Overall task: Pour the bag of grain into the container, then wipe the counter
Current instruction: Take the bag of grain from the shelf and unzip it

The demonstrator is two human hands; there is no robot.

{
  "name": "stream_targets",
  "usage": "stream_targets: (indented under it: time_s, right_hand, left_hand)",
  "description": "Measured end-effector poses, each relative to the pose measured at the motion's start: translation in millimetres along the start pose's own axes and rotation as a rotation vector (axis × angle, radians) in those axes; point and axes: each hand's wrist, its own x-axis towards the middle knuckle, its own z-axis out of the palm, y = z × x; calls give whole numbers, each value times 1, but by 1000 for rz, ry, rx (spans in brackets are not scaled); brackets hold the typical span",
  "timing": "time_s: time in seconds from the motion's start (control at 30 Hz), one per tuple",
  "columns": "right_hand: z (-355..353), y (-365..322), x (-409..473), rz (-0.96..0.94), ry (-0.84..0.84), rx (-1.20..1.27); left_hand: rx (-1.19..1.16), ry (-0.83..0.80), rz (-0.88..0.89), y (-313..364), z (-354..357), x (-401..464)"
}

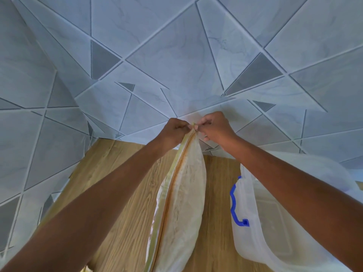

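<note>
Nearest to us, our two bare forearms reach away over a wood-grain bench (125,222). Between them stands the bag of grain (182,197), a pale, translucent sack set upright on the bench, its zipper (172,185) running along the top edge from near to far. The zipper looks closed along all the length we can see.

To the right of the bag, close beside it, sits the container (261,232), a clear plastic tub with a blue latch (236,203) on its left side. It appears open, though our right arm hides much of it.

Farther on, both hands meet at the far end of the zipper. The left hand (175,132) has its fingers closed, pinching the bag's top edge. The right hand (215,127) has its fingers pinched shut on what seems to be the zipper pull, too small to see clearly.

We judge the step in hand to be opening the bag. It should go best if the left hand keeps the edge taut while the right draws the pull straight along the seam toward us, with the bag kept upright so no grain spills.

Behind the hands rises a wall (176,55) of pale grey geometric tiles.
</note>
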Motion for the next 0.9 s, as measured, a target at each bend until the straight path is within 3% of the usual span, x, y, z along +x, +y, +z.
stream_targets:
  time_s: [0.17, 0.43, 0.6, 0.8, 0.9]
  right_hand:
    - [2, -1, -1, -52, -18, -82]
    - [8, 20, -16, -471, 39, -406]
    - [7, 20, -45, -676, -118, -424]
    - [18, 14, -121, -729, -437, -348]
    - [20, 11, -137, -728, -431, -304]
  left_hand:
    - [-10, 65, 12, -3, 4, -1]
    - [-30, 74, -17, -3, 3, -1]
    - [32, 59, 13, 3, 2, -3]
    - [203, 222, -17, 1, -1, 5]
    - [192, 278, -28, 6, 4, -3]
